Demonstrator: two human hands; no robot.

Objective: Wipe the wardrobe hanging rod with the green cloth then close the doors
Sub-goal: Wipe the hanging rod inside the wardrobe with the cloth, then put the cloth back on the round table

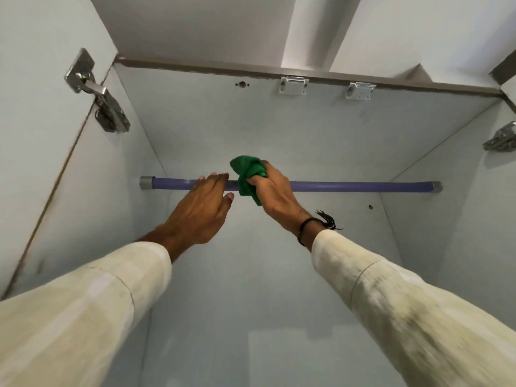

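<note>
A blue-purple hanging rod [349, 186] runs across the inside of the pale wardrobe, with grey end sockets on both side walls. My right hand [275, 188] grips a bunched green cloth [247, 174] wrapped over the rod near its middle. My left hand [205, 203] reaches up just left of the cloth, fingers straight and resting over the rod, thumb below it. The left door [36, 129] stands open at the left edge of view. Both sleeves are cream-coloured.
A metal hinge [96, 93] joins the left door to the side wall. Another hinge [501, 139] shows at the right edge. Two white catches [293, 84] sit on the wardrobe's top panel near its front edge. The back wall lies behind the rod.
</note>
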